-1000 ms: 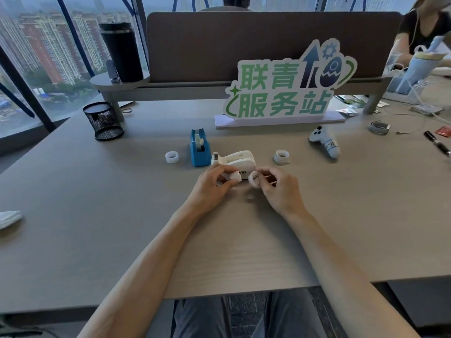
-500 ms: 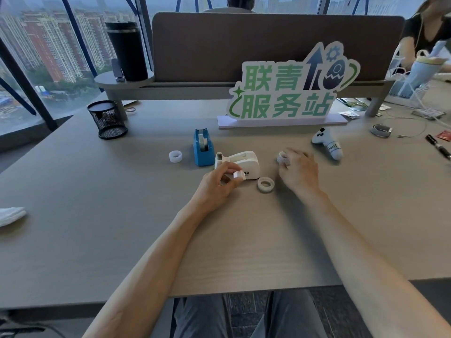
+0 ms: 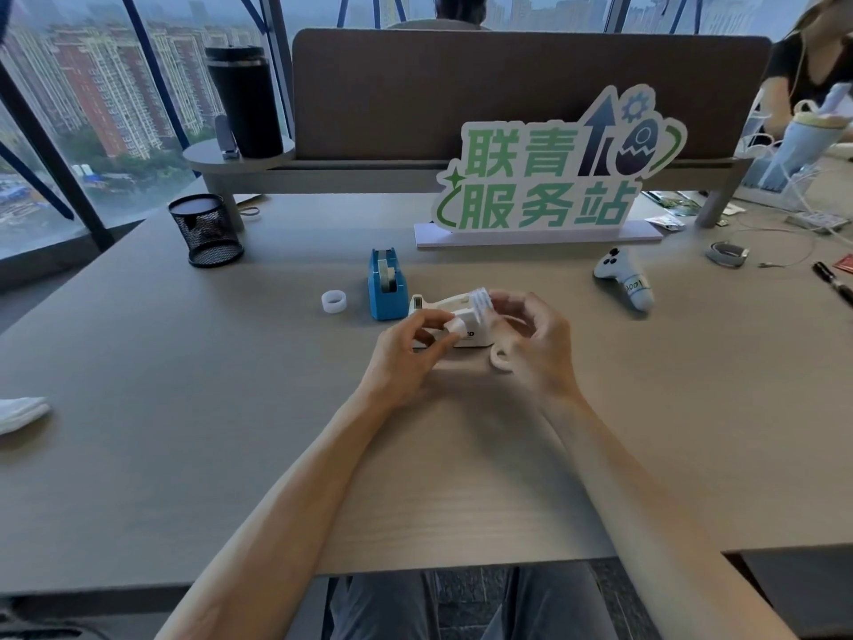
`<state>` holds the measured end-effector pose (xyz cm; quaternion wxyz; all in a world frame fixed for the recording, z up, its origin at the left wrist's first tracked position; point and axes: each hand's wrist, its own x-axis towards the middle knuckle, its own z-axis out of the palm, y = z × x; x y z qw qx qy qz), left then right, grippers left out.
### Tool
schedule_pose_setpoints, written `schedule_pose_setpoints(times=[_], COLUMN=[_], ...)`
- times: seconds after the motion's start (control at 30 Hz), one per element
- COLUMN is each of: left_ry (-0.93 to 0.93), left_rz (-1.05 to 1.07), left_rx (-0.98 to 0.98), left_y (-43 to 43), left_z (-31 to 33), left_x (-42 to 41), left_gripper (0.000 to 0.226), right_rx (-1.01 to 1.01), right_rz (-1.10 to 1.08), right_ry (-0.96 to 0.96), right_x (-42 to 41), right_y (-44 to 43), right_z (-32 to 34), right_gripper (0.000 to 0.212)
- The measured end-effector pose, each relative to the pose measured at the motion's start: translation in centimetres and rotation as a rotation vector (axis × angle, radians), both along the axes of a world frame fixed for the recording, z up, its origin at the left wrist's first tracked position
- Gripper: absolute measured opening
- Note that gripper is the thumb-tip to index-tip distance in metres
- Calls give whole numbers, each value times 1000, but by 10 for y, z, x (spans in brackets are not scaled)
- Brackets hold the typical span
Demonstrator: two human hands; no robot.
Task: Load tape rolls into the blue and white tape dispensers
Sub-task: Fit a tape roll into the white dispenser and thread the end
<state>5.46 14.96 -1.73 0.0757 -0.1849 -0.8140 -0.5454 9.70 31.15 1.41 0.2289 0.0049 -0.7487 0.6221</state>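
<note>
- White tape dispenser (image 3: 450, 311) is seen at table (image 3: 184, 431) centre, just in front of both hands; its near end is hidden by the fingers.
- Left hand (image 3: 404, 358): thumb & fingers are pinched together on a small white core piece (image 3: 457, 324), held right against the dispenser's side.
- Right hand (image 3: 537, 344): fingers are curled round a tape roll (image 3: 482, 301) held at the dispenser's top rear; the roll is motion-blurred, so exact seating can't be told.
- A 2nd tape roll (image 3: 501, 360) lies flat on the table, just below the right hand, partly covered by it.
- Blue tape dispenser (image 3: 387, 288) stands upright just left of the white one, w/ a roll seen inside it.
- A 3rd roll (image 3: 333, 301) lies flat, left of the blue dispenser, near but apart.
- Behind, along the divider: green-lettered sign (image 3: 549, 177) on a white base; black mesh cup (image 3: 205, 230) far left; black tumbler (image 3: 244, 101) on a small shelf.
- White controller (image 3: 623, 279) lies to the right, well apart from the hands.
- Black pen (image 3: 833, 281) is seen at the right edge.
</note>
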Motion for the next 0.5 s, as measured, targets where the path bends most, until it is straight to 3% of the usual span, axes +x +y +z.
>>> schedule_pose_setpoints(times=[0.17, 0.5], left_ry=[44, 83], left_rz=[0, 11], left_rx=[125, 116], left_y=[-1, 1], left_z=[2, 4], left_x=[0, 2], left_gripper=[24, 26], right_rx=[-122, -168], right_rz=[100, 179], right_ry=[-1, -35], right_x=[10, 8], right_y=[-1, -2], right_z=[-3, -10], right_gripper=[13, 20])
